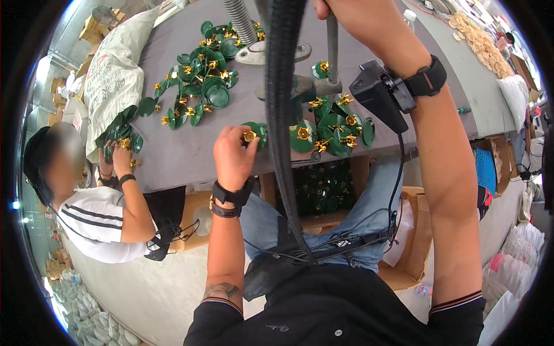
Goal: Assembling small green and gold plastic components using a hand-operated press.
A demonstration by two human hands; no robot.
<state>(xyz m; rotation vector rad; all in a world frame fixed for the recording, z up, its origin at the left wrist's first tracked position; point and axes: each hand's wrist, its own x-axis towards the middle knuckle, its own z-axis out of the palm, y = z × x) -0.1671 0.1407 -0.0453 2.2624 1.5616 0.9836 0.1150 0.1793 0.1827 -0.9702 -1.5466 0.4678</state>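
Grey table [184, 155] filled frame centre, green-gold pieces [202, 86] scattered upper middle; black strap [283, 115] blocked the centre. Right hand [323, 8] clamped on press lever [332, 46] at top; left hand [234, 155] pinched green disc [257, 131], centre.

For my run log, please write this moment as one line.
left hand: holds green disc with gold piece at table edge | right hand: grips press lever | co-worker: seated left

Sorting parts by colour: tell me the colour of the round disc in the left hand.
Dark green disc with a gold centre fitting, clearest in the head view.
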